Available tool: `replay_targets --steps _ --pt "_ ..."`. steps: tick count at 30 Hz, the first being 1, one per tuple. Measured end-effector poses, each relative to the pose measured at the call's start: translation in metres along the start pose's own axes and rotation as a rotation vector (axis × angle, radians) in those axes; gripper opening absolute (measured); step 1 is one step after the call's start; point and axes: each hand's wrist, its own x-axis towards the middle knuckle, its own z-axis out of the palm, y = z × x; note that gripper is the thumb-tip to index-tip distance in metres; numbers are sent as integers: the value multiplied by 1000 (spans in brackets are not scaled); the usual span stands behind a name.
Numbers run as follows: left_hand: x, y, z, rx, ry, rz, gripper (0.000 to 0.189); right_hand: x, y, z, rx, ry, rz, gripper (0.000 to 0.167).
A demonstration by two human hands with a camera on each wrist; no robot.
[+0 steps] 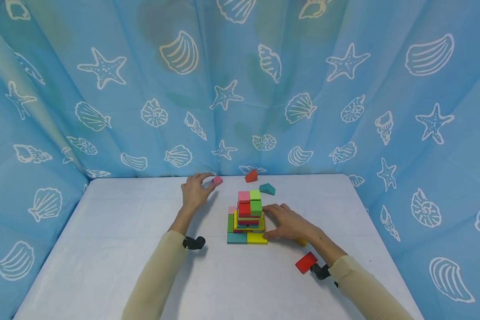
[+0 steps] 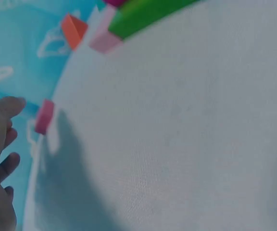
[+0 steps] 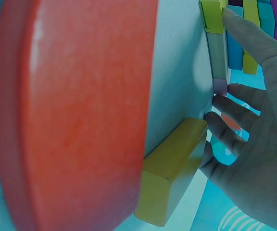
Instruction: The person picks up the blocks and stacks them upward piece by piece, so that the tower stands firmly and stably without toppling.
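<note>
My left hand reaches toward the far edge of the table, thumb and index finger spread around a small pink block. In the left wrist view a gap shows between the fingers and that pink block. A stepped stack of coloured blocks stands mid-table, with red, pink and green blocks on top. At its right side rests my right hand, fingers spread along the base. The right wrist view shows the thumb against a yellow block and fingertips beside a purple block.
Beyond the stack lie an orange block and a teal block. A red block lies by the right wrist, and a loose yellow block under the right hand. A blue shell-patterned curtain hangs around the white table.
</note>
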Motion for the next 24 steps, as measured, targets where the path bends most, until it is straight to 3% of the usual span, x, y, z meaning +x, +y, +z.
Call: replay_targets --steps 6,11,19,24 --pt "9 -11 13 112 -67 -84 49 0 -2 -1 -4 -2 4 92" --pt "9 -12 20 96 -30 -128 49 -1 -3 -1 -3 -6 8 92" --pt "13 -7 29 148 -17 -139 44 -1 -2 -1 -1 -4 20 93" --pt "8 -3 28 114 -4 -117 42 -1 -1 -1 3 -10 25 94"
